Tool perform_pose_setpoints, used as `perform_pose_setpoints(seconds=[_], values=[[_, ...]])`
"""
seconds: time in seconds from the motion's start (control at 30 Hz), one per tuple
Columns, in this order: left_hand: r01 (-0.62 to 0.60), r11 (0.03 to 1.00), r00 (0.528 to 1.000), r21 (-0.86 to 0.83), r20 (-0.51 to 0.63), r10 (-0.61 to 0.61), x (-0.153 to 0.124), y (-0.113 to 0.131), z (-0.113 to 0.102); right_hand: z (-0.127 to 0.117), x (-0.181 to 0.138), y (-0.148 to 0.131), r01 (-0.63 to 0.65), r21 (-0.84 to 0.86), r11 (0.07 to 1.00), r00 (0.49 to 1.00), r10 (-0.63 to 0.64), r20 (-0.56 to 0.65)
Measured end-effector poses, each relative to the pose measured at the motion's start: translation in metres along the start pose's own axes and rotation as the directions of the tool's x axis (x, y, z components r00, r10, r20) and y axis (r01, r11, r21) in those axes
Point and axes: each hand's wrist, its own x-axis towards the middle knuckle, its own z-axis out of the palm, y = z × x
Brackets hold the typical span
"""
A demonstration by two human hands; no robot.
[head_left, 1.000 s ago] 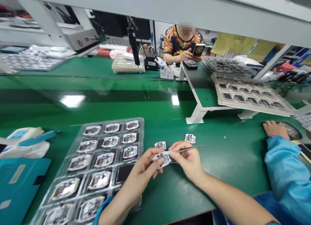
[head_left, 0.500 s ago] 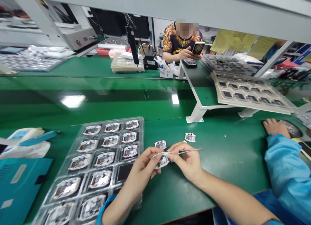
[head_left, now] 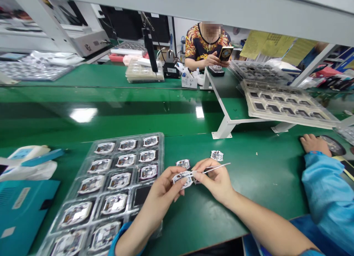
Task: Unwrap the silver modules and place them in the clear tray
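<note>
Between thumb and fingers, my left hand point(head_left: 164, 188) grips a small white-framed electronic module point(head_left: 182, 179) by its left side. My right hand point(head_left: 214, 180) pinches a pair of thin metal tweezers point(head_left: 218, 168), whose far ends stick out to the right. Its fingertips meet the module's right edge, hiding the working tips. A second, similar module point(head_left: 183, 163) lies on the green bench just beyond my left fingers. Another loose module point(head_left: 217, 155) rests behind my right hand. To the left, a clear plastic tray point(head_left: 162, 153) carries rows of these modules in its pockets.
A white-legged riser shelf point(head_left: 224, 128) stands ahead on the right, bearing stacked trays point(head_left: 293, 108). A co-worker's blue sleeve point(head_left: 323, 186) and hand reach in at right. Across the bench, a person holds a phone point(head_left: 226, 53). A teal box point(head_left: 24, 211) sits at far left.
The module in my left hand has turned, so more of its face shows. The tweezers in my right hand now slope upward to the right. The surroundings look the same.
</note>
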Motion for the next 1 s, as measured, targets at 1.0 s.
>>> perform_pose_setpoints(seconds=[1.0], values=[[-0.155, 0.974, 0.988, 0.167, 0.044, 0.150, 0.001, -0.011, -0.002, -0.004, 0.007, 0.000, -0.278, 0.072, 0.958, 0.959, 0.282, -0.043]])
